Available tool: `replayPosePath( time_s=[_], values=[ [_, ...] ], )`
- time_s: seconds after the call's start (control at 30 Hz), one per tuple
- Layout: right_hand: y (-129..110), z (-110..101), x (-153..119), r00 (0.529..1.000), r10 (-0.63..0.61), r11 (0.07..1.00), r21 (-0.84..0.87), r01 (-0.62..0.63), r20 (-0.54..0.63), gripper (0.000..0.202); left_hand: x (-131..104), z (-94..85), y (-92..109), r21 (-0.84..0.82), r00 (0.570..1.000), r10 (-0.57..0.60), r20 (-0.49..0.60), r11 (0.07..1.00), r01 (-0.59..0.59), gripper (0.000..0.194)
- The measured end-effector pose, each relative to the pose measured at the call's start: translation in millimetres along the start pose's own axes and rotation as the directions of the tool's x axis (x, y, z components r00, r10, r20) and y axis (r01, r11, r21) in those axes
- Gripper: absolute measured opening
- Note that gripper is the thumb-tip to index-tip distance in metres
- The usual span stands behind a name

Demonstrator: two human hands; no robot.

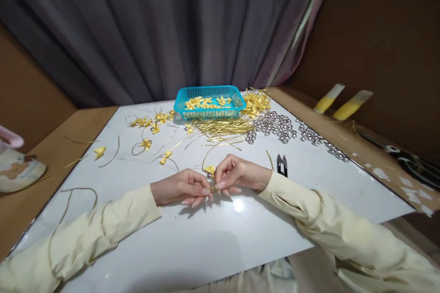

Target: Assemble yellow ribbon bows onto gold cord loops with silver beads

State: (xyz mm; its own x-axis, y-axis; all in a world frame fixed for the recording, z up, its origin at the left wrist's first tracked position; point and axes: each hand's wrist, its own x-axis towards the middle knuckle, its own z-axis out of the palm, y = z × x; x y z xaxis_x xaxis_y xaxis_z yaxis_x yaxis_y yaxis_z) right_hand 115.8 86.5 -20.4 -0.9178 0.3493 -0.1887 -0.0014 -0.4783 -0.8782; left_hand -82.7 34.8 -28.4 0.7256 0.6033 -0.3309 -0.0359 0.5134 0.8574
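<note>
Over the middle of the white board (192, 242), my left hand (185, 187) and my right hand (237, 173) meet, fingertips almost touching. Both pinch a short stretch of gold cord (213, 189) between thumb and finger. Just behind the fingers is a yellow ribbon bow (209, 169) with a small silver bell (209, 176) under it. A thin loop of gold cord rises from the bow and curves to the right. Whether a knot sits between the fingertips is too small to tell.
Behind my hands stand a blue basket (210, 114) of yellow bows, a bundle of gold cords (223, 128) and a pile of silver bells (275, 126). Small black snips (282, 165) lie right of my right hand. Finished-looking bows (146, 144) lie left; a cup (20, 169) stands far left.
</note>
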Motion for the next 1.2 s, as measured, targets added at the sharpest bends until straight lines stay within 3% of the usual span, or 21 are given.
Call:
replayPosePath(
  time_s=[0.47, 1.07, 1.2],
  values=[
    [-1.2, -0.8, -2.2, 1.0, -0.02, 0.999, -0.041, 0.02, -0.011, 0.007, -1.7, -0.7, 1.0, -0.077, 0.997, 0.048, -0.057, 0.996, -0.053, 0.022],
    [-2.6, 1.0, -2.2, 0.996, -0.05, 0.998, -0.029, 0.048, -0.067, 0.01, -1.8, -0.7, -1.3, -0.133, 0.949, 0.245, -0.199, 0.953, -0.273, 0.033],
    [-2.9, -0.5, -2.1, 0.996, -0.05, 0.998, -0.036, 0.047, -0.081, 0.008, -1.8, 2.0, 0.0, -0.081, 0.957, 0.204, -0.208, 0.971, -0.225, 0.031]
  ],
)
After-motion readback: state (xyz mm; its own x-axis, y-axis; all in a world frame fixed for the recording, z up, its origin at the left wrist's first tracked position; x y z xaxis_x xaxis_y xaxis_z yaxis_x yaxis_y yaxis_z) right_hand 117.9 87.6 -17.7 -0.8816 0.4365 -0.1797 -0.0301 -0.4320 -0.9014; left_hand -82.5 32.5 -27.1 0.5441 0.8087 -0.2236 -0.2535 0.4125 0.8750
